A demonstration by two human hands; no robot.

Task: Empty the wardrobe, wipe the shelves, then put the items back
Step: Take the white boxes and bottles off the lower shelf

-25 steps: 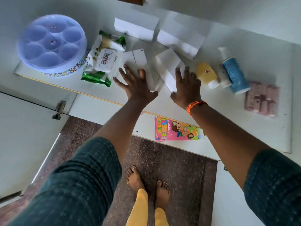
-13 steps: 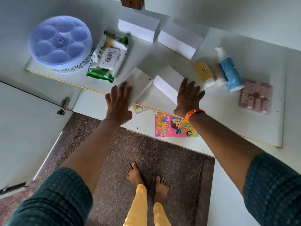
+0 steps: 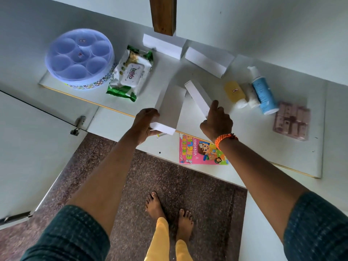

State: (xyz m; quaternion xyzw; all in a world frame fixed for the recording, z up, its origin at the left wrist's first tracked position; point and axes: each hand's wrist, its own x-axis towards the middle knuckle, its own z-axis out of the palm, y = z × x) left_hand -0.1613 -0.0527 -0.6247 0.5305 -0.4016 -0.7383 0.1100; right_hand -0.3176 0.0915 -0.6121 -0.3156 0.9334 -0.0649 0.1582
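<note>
On the white wardrobe shelf lie several white boxes. My left hand grips the near end of one white box, which juts over the shelf's front edge. My right hand holds the near end of a second white box, tilted up on its edge, with the thumb raised along it. Two more white boxes lie further back.
A round lilac compartment container and a green wipes pack lie at the left. A yellow bottle, a blue bottle and a pink packet lie at the right. A pink worksheet book sits on the lower shelf.
Both hands went from lying flat on the boxes to gripping their near ends. The left box has been pulled toward the shelf's front edge, and the right box has tipped onto its side.
</note>
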